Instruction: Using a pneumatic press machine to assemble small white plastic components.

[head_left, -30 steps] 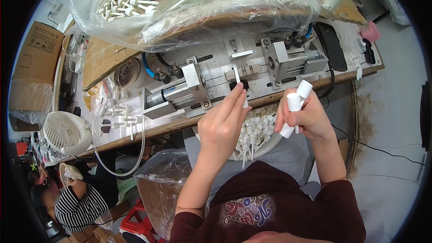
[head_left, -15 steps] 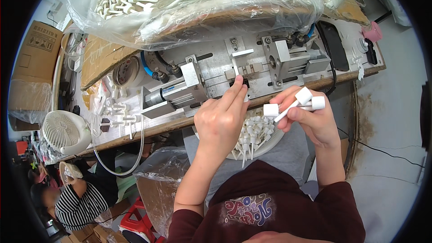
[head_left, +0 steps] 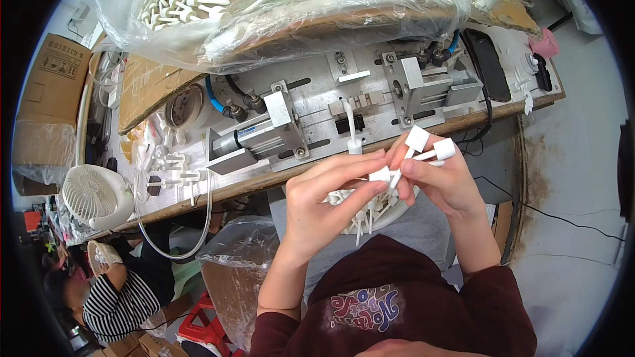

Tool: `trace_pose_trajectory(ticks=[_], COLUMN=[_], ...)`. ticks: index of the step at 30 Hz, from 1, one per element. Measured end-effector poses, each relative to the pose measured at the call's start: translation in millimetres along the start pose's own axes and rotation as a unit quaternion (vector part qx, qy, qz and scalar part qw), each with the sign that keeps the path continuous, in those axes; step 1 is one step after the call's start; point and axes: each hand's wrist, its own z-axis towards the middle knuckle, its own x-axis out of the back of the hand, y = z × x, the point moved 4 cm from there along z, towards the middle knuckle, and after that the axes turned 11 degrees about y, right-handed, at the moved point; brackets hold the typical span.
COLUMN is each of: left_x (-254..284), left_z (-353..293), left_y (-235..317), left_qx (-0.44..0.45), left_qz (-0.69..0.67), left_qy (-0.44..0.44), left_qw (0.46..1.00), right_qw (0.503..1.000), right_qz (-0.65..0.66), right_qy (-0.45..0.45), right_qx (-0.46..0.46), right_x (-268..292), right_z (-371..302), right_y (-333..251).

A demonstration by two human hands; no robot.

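My right hand (head_left: 446, 182) is closed on several white capped sticks, their caps pointing different ways; one upper white cap (head_left: 417, 137) stands above the fingers. My left hand (head_left: 324, 201) has its thumb and fingers around the lowest white cap (head_left: 380, 175), beside the right fingertips. Just beyond the hands, another white capped stick (head_left: 350, 122) lies in the small metal holder (head_left: 364, 101) of the bench fixture, its cap toward me. Below the hands is a round white bowl (head_left: 397, 215) of similar sticks, partly hidden by the left hand.
Metal cylinder clamps stand left (head_left: 264, 129) and right (head_left: 430, 89) of the holder. A clear plastic bag (head_left: 278, 39) of capped sticks lies behind. A white fan (head_left: 98, 195) and loose parts are at the left, a black phone (head_left: 487, 66) at the right. Another person (head_left: 126, 297) sits lower left.
My left hand has drawn back from the holder toward the right hand and now has its fingers at one cap. The stick in the holder shows more fully. The right hand has shifted slightly left.
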Motion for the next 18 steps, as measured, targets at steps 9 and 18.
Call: trace_pose_trajectory(ticks=[9,18], left_x=[0.2,13.9], left_z=[-5.0,-4.1], left_y=[8.1,13.7], left_qx=[-0.006,-0.120], left_qz=[-0.010,0.147], left_qy=[-0.035,0.043], left_qw=[0.999,0.981], right_qw=[0.999,0.977], right_qz=[0.002,0.009], right_qy=[0.025,0.118], right_qx=[0.024,0.179], right_x=[-0.9,21.7], right_z=[5.4,10.5], right_y=[-5.9,-19.5])
